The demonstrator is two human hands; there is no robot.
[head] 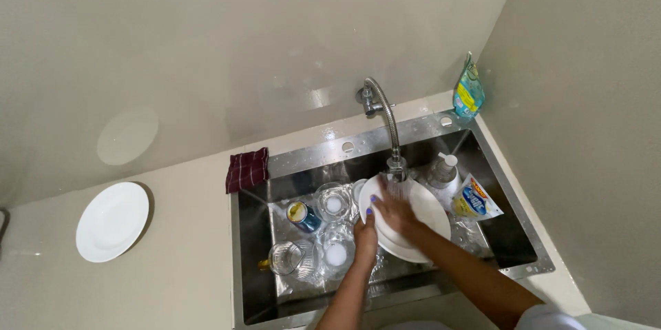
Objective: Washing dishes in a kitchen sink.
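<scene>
A white plate [430, 213] is tilted in the steel sink [251, 261] under running water from the flexible faucet [385, 113]. My left hand [365, 233] grips the plate's left rim from below. My right hand [394, 207] lies flat on the plate's face, fingers spread, right under the water stream. Left of the plate, several clear glasses [333, 200] and a small can [303, 216] stand in the basin.
A second white plate [111, 221] lies on the counter at the left. A dark red cloth [247, 169] sits at the sink's back left corner. A pump bottle [444, 171], a soap pouch [475, 200] in the sink and a green refill pouch [469, 92] stand at the right.
</scene>
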